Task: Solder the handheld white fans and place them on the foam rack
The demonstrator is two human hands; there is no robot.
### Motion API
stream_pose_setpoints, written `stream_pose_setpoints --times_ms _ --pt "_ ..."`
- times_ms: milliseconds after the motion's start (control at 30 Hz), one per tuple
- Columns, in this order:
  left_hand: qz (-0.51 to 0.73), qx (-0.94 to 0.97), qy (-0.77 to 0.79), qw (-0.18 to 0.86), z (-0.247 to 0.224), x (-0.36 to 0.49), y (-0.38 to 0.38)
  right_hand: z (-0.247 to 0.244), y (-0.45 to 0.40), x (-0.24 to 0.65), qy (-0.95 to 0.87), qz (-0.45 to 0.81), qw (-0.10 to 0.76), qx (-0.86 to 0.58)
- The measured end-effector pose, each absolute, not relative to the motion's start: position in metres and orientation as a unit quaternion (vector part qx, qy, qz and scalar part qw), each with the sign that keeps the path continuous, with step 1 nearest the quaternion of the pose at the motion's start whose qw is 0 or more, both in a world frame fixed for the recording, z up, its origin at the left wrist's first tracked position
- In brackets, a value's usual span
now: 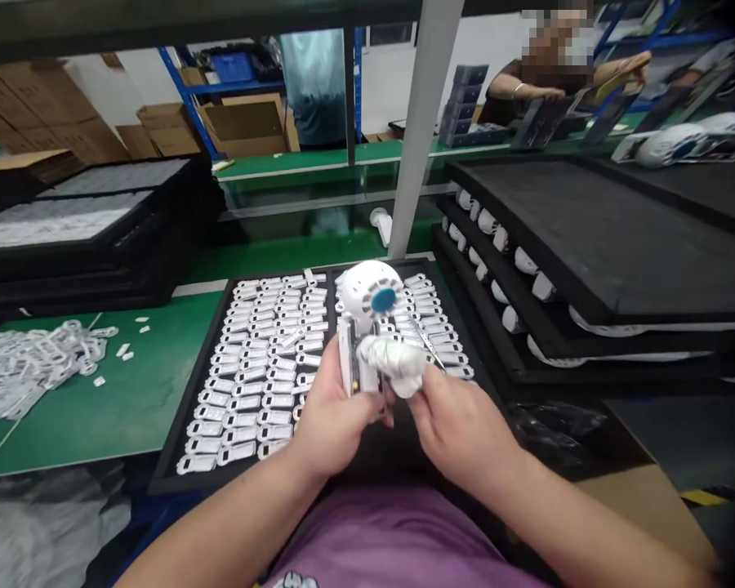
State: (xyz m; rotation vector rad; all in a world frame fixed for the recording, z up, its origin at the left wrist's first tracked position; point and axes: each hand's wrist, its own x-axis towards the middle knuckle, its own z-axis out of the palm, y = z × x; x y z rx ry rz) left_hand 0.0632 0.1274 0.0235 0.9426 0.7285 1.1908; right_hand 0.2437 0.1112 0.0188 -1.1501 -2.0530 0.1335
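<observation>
My left hand (336,408) is wrapped around the handle of a white round-headed device (373,290) with a blue disc on its head. The handle stands upright, and its inside looks exposed. My right hand (456,412) is closed beside the handle. A pale, crumpled white covering or cloth (395,359) is at its fingertips, against the device; blur hides which it is. A thin metallic strip (427,339) slants just behind these fingers; whether I grip it cannot be told. Beneath both hands lies a black foam tray (180,425) with rows of small white plastic parts (263,367).
Loose white parts (37,359) are heaped on the green table (153,400) at left. Stacked black trays (588,237) hold more white devices at right. A grey post (420,122) rises beyond my tray. Across the bench, a person's hand (545,94) is near dark boxes (465,98).
</observation>
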Motion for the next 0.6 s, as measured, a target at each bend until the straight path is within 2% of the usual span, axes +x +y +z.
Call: stream_pose_setpoints --times_ms 167,467,600 --pt "0.536 0.398 0.327 0.669 0.023 0.059 0.123 0.021 0.113 0.243 -0.81 0.016 0.382 -0.446" --pt "0.598 0.334 0.27 0.677 0.025 0.054 0.129 0.011 0.094 0.238 -0.843 0.068 0.372 -0.383" --pt "0.6 0.319 0.29 0.674 0.019 0.054 0.134 0.004 0.088 0.239 -0.848 0.063 0.303 -0.43"
